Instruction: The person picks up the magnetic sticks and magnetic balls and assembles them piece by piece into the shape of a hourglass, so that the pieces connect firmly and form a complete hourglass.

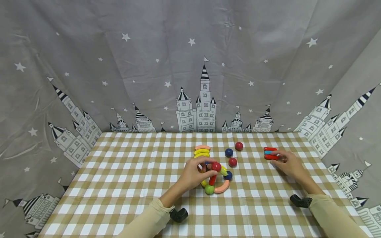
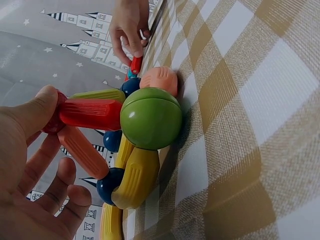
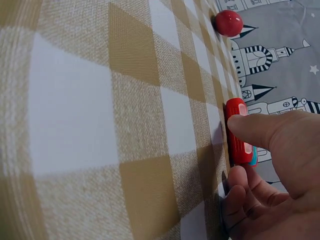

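My left hand (image 1: 194,173) pinches a red ball (image 1: 216,167) at the top of a magnetic ball-and-stick structure. From that ball, red (image 2: 92,113), orange (image 2: 84,152) and yellow-green (image 2: 99,95) sticks slope down. The base has a green ball (image 2: 151,118), a blue ball (image 1: 228,175), another blue ball (image 2: 110,186), a curved orange piece (image 1: 222,187) and curved yellow pieces (image 2: 137,177). At the right, my right hand (image 1: 289,164) pinches the nearest red stick (image 3: 239,132) between thumb and fingers. Beside it lie a teal stick (image 1: 269,152) and another red stick (image 1: 270,149).
Behind the structure lie a curved orange piece (image 1: 202,147) and several curved yellow pieces (image 1: 201,152). A loose blue ball (image 1: 229,152) and two red balls (image 1: 239,146) sit between the structure and the sticks. A checked cloth (image 1: 119,185) covers the table; a grey castle-print curtain (image 1: 143,82) hangs behind.
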Tool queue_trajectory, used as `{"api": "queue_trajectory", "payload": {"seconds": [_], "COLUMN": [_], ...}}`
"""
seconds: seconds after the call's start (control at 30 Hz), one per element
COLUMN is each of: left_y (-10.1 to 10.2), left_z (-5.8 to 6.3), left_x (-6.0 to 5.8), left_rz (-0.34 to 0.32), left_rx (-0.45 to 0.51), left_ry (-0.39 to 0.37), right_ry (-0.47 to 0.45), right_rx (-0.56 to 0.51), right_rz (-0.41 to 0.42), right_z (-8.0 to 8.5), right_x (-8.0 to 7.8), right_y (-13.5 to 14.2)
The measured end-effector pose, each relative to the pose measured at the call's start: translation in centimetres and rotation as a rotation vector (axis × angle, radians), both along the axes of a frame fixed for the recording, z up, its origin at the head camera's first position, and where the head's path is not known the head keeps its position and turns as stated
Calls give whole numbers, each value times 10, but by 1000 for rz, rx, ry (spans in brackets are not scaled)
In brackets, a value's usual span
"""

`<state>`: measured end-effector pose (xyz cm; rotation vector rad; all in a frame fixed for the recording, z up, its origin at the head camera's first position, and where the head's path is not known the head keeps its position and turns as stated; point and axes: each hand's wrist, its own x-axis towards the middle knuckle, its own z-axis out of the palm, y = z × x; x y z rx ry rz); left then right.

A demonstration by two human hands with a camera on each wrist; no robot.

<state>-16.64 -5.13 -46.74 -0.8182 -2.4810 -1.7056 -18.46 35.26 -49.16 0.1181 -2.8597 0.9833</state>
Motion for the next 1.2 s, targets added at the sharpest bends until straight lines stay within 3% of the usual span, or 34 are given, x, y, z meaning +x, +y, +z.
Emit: {"api": "queue_trajectory", "payload": {"seconds": [0.3,0.73,1.2], "left_y": [0,-2,-2], "left_z": [-1,-1,-1], "left_x": [-1,-1,-2], "left_rz": [-4,-19,-20], "left_rx": [6,8,-19], "left_ry": [0,-11,5], "right_ry": [-54,-60,-34], "right_rx": [20,22,75], "right_rz": [28,42,241], "right_z": [1,3,8], "right_x": [5,8,5], "right_y": [-6,-11,-12]}}
